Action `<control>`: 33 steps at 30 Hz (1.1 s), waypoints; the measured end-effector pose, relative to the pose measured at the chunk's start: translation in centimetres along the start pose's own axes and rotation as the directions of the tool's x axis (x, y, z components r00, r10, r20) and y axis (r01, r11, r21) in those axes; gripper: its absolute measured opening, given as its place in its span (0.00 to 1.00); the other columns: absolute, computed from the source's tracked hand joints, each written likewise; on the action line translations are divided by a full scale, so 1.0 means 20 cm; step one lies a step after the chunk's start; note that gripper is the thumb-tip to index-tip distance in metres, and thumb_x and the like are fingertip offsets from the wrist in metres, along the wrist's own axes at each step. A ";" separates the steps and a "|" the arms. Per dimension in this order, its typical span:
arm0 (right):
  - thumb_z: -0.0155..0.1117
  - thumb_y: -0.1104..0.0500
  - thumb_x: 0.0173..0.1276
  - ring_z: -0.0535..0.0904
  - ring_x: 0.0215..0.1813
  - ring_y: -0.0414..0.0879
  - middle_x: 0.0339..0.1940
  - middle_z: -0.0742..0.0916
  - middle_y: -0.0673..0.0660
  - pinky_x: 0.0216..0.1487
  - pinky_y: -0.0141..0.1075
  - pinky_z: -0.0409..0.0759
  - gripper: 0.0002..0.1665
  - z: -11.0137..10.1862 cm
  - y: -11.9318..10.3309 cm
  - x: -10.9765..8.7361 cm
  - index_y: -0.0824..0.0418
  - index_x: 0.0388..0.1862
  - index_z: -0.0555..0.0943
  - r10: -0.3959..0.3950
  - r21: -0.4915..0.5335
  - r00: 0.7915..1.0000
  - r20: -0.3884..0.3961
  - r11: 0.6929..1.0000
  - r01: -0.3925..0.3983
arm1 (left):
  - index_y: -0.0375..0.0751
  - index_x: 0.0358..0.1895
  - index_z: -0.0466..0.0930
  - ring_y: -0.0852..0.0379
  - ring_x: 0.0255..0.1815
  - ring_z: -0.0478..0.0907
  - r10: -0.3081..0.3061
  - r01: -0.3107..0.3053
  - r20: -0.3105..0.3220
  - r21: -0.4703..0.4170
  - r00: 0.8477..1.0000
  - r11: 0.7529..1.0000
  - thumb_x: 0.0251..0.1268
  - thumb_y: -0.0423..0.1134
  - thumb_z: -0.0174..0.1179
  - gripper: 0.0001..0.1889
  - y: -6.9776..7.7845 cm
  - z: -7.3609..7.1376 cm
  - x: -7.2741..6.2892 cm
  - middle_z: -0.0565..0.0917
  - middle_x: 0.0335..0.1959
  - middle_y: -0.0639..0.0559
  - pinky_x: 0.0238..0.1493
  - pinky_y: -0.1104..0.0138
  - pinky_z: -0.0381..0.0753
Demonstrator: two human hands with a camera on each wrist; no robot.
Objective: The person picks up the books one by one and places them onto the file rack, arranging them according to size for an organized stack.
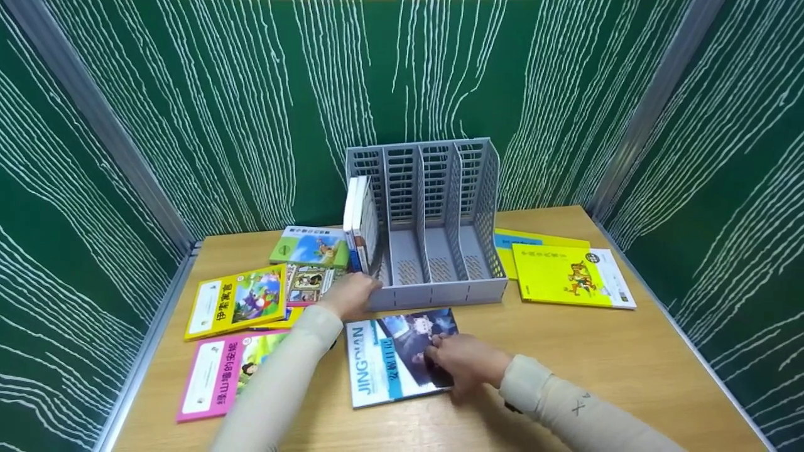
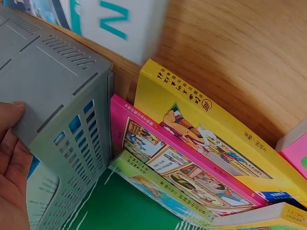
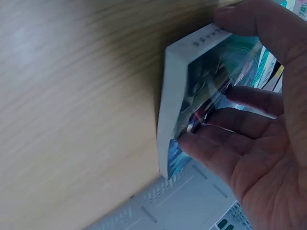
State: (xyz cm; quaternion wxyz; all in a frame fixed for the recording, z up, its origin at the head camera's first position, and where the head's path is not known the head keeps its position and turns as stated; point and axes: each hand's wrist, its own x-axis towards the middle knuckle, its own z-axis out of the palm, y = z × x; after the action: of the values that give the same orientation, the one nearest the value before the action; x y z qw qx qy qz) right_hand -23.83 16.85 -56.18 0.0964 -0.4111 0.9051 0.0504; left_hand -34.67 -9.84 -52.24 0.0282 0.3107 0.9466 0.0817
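Note:
A grey file holder (image 1: 440, 295) with upright compartments stands at the back of the wooden table. At its front left corner, my left hand (image 1: 350, 296) grips the low front wall; in the left wrist view the thumb lies on the panel. White-spined books (image 1: 359, 220) stand upright in the leftmost compartment. Before the holder lies a blue-and-white book (image 1: 377, 370) with a dark picture. My right hand (image 1: 468, 363) holds it by its right side, fingers on the cover (image 3: 211, 86) and thumb at the edge.
On the left lie a pink book (image 1: 207, 376), a yellow book (image 1: 235, 301), a green book (image 1: 311, 246) and a comic-covered book (image 1: 308, 279). Yellow books (image 1: 553, 276) overlap right of the holder. Green panels with white lines (image 1: 440, 69) enclose the table.

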 end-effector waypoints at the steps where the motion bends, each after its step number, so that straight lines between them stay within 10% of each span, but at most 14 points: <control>1: 0.93 0.45 0.43 0.87 0.47 0.51 0.48 0.89 0.59 0.54 0.43 0.90 0.48 0.00 0.01 -0.01 0.61 0.62 0.82 0.007 -0.006 1.000 0.011 1.000 -0.007 | 0.42 0.58 0.90 0.46 0.52 0.91 -0.001 0.001 0.003 0.001 1.000 1.000 0.70 0.23 0.65 0.18 0.00 0.00 0.00 0.93 0.51 0.43 0.58 0.55 0.91; 9: 0.92 0.54 0.46 0.86 0.65 0.62 0.61 0.88 0.68 0.70 0.51 0.85 0.51 -0.04 0.04 -0.06 0.65 0.69 0.79 0.084 -0.011 0.991 0.107 0.996 -0.084 | 0.41 0.52 0.93 0.44 0.47 0.92 0.049 -0.046 -0.063 0.043 0.997 0.998 0.75 0.23 0.59 0.15 -0.02 0.00 0.01 0.94 0.45 0.42 0.51 0.53 0.92; 19: 0.78 0.68 0.52 0.86 0.42 0.53 0.45 0.90 0.60 0.55 0.51 0.90 0.28 -0.06 0.13 -0.09 0.61 0.56 0.85 0.114 0.125 0.993 0.036 0.985 -0.118 | 0.42 0.57 0.92 0.47 0.50 0.92 -0.003 0.004 -0.047 0.008 0.999 1.000 0.80 0.26 0.57 0.16 0.00 -0.01 0.00 0.94 0.50 0.44 0.55 0.56 0.91; 33: 0.70 0.73 0.65 0.82 0.44 0.52 0.53 0.91 0.62 0.61 0.56 0.88 0.29 -0.20 0.22 -0.16 0.60 0.65 0.86 0.183 0.336 0.983 0.004 0.926 -0.174 | 0.39 0.55 0.92 0.42 0.50 0.91 0.022 -0.023 -0.022 -0.036 1.000 0.999 0.77 0.24 0.57 0.16 0.00 -0.02 0.00 0.93 0.48 0.39 0.54 0.50 0.91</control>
State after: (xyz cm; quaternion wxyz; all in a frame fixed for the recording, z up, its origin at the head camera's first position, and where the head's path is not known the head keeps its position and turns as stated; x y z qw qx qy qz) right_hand -25.58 21.48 -51.51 0.1475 -0.3053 0.9353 -0.1010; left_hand -34.73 -9.77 -51.91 0.0225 0.3198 0.9417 0.1023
